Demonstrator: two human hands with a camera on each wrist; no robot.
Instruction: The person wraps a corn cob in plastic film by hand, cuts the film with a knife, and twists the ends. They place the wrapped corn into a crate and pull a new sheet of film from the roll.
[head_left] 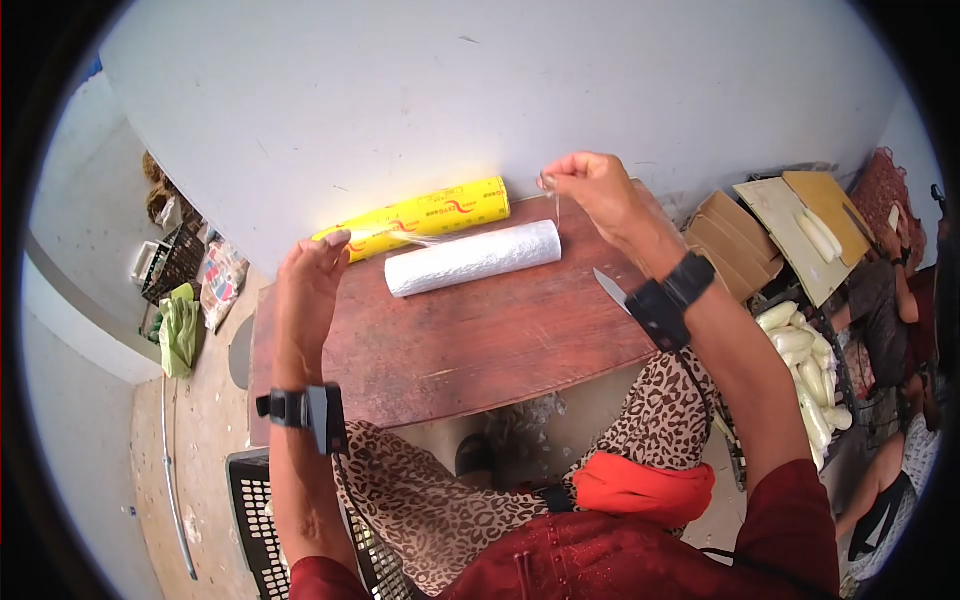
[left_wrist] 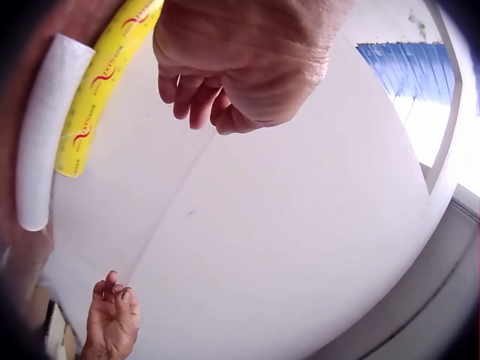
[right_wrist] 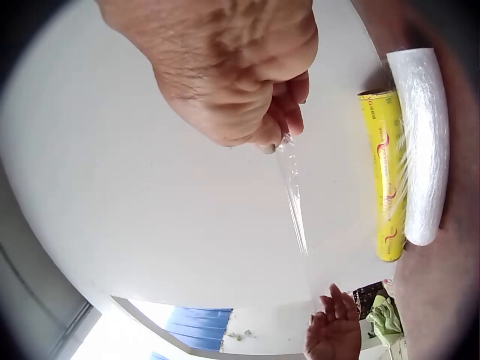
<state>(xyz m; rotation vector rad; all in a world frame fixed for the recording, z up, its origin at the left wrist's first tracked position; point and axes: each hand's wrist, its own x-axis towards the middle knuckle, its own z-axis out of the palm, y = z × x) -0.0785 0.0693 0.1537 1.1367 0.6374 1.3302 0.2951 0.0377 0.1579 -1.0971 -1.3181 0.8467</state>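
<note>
A yellow cling film roll (head_left: 425, 216) lies at the back of a brown wooden table (head_left: 480, 340), close to the white wall. Just in front of it lies a white wrapped cylinder (head_left: 473, 258). My left hand (head_left: 335, 240) pinches one end of a clear film sheet (right_wrist: 292, 191) above the roll's left end. My right hand (head_left: 550, 182) pinches the other end, raised over the roll's right end. The film is stretched taut between the two hands. From the left wrist I see the left hand (left_wrist: 199, 101) with its fingers curled, and from the right wrist the right hand (right_wrist: 281, 127) pinching the film.
A knife blade (head_left: 612, 290) shows by my right wrist at the table's right side. Flattened cardboard boxes (head_left: 740, 240) and a crate of white radishes (head_left: 800, 350) stand at the right, beside another person (head_left: 890, 290). A black crate (head_left: 255, 520) is at lower left.
</note>
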